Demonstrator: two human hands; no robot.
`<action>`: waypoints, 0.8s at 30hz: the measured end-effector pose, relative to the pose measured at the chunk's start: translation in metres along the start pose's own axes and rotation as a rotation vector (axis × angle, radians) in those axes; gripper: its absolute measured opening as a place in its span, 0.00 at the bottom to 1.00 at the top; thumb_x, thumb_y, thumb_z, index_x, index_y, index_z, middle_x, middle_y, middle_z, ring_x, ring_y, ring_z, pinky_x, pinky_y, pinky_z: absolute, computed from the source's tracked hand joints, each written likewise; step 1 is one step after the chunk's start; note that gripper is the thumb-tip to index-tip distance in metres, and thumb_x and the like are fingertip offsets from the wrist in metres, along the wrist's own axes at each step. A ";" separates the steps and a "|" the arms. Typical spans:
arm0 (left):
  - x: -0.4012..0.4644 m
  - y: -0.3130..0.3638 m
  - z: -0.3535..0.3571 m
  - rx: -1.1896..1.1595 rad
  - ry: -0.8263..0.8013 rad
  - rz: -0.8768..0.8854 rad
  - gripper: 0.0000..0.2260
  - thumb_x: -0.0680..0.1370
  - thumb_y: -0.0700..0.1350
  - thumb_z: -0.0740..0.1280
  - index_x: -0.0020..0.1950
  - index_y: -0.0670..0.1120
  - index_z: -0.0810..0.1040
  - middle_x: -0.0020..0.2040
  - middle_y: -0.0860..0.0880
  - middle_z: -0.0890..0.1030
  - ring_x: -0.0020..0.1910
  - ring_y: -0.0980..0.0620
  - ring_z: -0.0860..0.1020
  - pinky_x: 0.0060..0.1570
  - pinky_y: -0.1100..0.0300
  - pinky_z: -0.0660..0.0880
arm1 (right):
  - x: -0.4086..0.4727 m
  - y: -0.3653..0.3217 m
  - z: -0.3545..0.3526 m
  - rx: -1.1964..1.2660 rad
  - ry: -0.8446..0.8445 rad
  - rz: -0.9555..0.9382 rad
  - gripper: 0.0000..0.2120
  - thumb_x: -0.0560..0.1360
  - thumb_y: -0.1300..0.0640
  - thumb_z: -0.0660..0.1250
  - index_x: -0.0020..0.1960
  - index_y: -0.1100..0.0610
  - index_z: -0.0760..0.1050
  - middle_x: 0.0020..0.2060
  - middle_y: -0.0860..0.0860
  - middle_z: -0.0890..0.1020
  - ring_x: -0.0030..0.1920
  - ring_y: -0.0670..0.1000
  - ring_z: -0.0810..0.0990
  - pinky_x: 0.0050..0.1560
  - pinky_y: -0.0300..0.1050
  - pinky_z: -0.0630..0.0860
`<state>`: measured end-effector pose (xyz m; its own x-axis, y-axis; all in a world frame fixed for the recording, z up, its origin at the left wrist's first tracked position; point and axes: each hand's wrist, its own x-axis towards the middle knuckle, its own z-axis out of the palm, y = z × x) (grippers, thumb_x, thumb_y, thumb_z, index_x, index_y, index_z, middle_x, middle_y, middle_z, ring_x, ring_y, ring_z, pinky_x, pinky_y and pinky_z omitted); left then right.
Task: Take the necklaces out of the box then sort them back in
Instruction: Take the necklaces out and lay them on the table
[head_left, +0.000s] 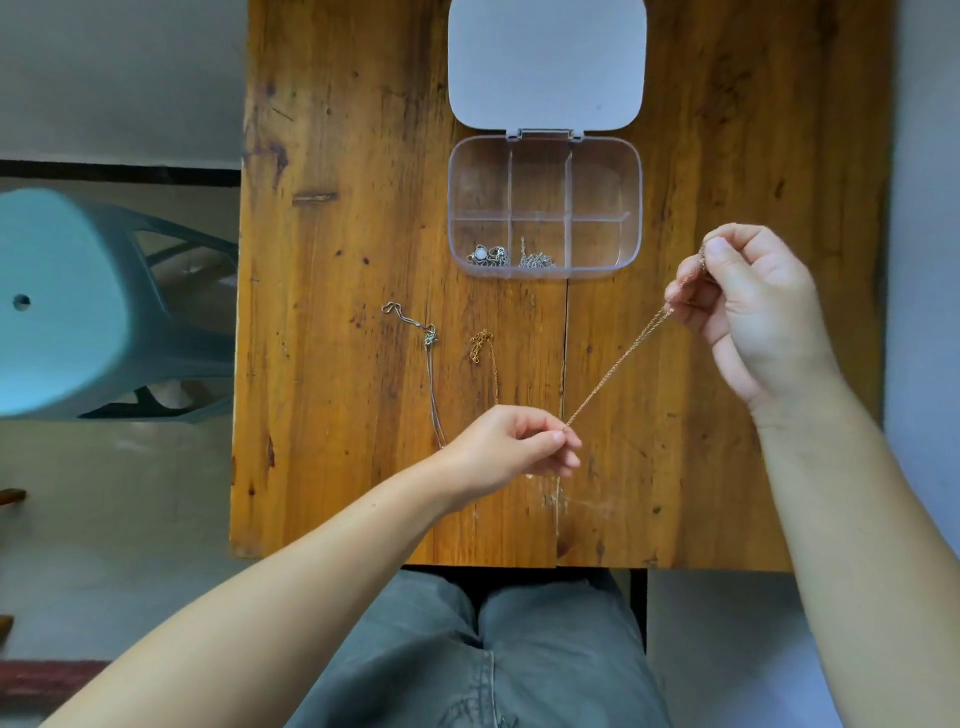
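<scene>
Wooden table (337, 260), seen from above. Clear box (545, 207) sits at the far centre, six compartments in two rows of three, white lid (546, 62) flipped open behind it.

Near-left compartment holds a silver necklace with a round white pendant (487, 255). Near-middle compartment holds a bunched silver chain (536, 259). The other four compartments look empty.

Both hands hold one thin gold chain (618, 366), stretched taut in the air in front of the box, running diagonally. Left hand (511, 447) pinches the lower end between thumb and forefinger, other fingers curled in. Right hand (748, 306) is raised to the right of the box, fingers closed around the upper end, thumb pressed on top; some chain looks gathered inside the fist, cannot tell how much.

Two more necklaces lie on the table near the left hand: a silver one (430, 358) and just beside it to the right a gold one (485, 353). Both run toward the person, their near ends hidden behind the left hand.

Teal plastic chair (78, 306) at left, off the table.
</scene>
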<state>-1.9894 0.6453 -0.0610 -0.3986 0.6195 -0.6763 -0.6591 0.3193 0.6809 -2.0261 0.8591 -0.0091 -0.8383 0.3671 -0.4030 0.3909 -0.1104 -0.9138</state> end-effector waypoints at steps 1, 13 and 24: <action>0.000 -0.005 0.001 -0.018 0.013 -0.022 0.09 0.81 0.39 0.59 0.51 0.38 0.78 0.42 0.45 0.82 0.42 0.50 0.81 0.49 0.59 0.79 | 0.001 0.003 0.001 -0.060 0.008 -0.011 0.06 0.76 0.56 0.59 0.44 0.48 0.74 0.29 0.45 0.81 0.33 0.47 0.81 0.37 0.42 0.78; 0.004 -0.034 0.029 -0.099 0.423 -0.166 0.07 0.79 0.43 0.62 0.47 0.44 0.78 0.35 0.47 0.81 0.28 0.56 0.76 0.28 0.70 0.73 | 0.013 0.040 0.041 -0.490 -0.169 -0.002 0.06 0.80 0.60 0.59 0.45 0.52 0.71 0.36 0.48 0.82 0.36 0.47 0.83 0.36 0.38 0.80; 0.011 -0.058 0.017 1.119 0.391 0.346 0.25 0.77 0.33 0.62 0.73 0.40 0.60 0.53 0.43 0.74 0.46 0.48 0.74 0.42 0.56 0.78 | 0.028 0.047 0.036 -0.488 -0.197 0.083 0.03 0.79 0.61 0.61 0.49 0.55 0.73 0.39 0.51 0.82 0.39 0.47 0.83 0.40 0.38 0.81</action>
<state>-1.9445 0.6464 -0.1034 -0.7340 0.5988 -0.3205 0.3506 0.7383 0.5762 -2.0448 0.8308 -0.0647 -0.8343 0.1896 -0.5177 0.5507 0.3282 -0.7675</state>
